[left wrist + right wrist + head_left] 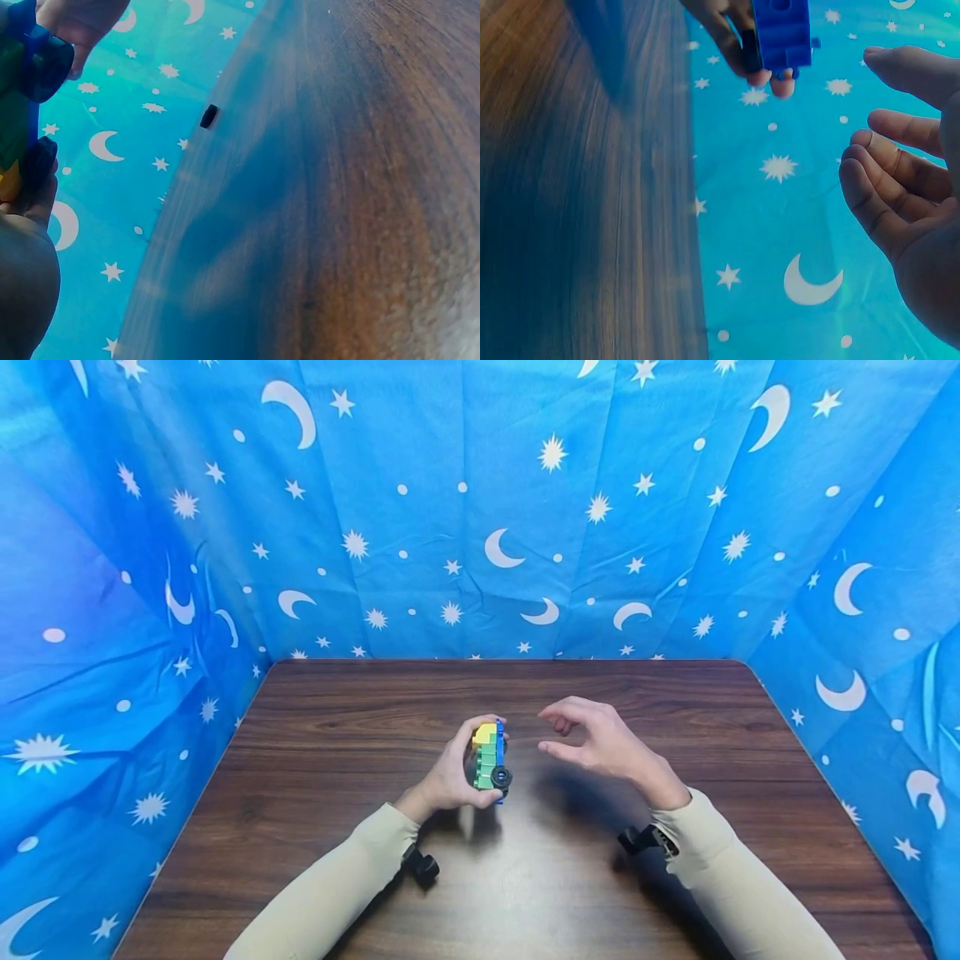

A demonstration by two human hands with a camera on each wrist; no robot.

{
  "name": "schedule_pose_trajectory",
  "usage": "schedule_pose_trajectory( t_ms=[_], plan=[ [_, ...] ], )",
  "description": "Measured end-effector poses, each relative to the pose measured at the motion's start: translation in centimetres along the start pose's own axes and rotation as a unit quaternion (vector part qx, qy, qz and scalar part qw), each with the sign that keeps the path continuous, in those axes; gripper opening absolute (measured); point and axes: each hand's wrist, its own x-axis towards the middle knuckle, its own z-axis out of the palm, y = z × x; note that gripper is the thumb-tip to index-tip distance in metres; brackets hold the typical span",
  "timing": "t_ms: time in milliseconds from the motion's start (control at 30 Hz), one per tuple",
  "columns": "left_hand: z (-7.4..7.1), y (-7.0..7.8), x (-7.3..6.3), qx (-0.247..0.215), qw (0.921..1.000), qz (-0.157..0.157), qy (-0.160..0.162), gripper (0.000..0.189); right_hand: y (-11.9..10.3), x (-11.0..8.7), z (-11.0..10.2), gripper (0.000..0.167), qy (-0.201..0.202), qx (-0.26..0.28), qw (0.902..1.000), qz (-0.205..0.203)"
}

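A toy car (487, 758) built of blocks is gripped in my left hand (446, 774), thumb at its near end and fingers at the far one. Its blocks are green and yellow on a blue base, with black wheels (501, 777). The blue base's underside (782, 34) faces the right wrist camera. To the right of the car, my right hand (600, 742) hovers above the table, fingers loosely bent and thumb apart, holding nothing. The left wrist view catches two dark wheels (49, 69) at its left edge.
The dark wood-grain table (360, 718) lies beneath both hands. Blue cloth (465, 527) with white moons and stars hangs behind it and on both sides. Near the table's edge in the left wrist view is a small black piece (209, 116), its kind unclear.
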Motion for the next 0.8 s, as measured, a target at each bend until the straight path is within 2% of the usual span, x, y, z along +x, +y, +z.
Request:
schedule_pose_trajectory(
  t_ms=[433, 800],
  plan=[
    [-0.2, 0.1, 0.0, 0.004, 1.0000, 0.001, 0.002, 0.095, -2.0, 0.4, 0.9, 0.038, -0.007, 0.021, 0.9993, -0.030],
    [-0.2, 0.0, 0.1, 0.011, 0.9999, 0.004, 0.006, 0.094, -3.1, 0.6, 1.6, 0.036, -0.027, 0.050, 0.9983, -0.017]
  ],
)
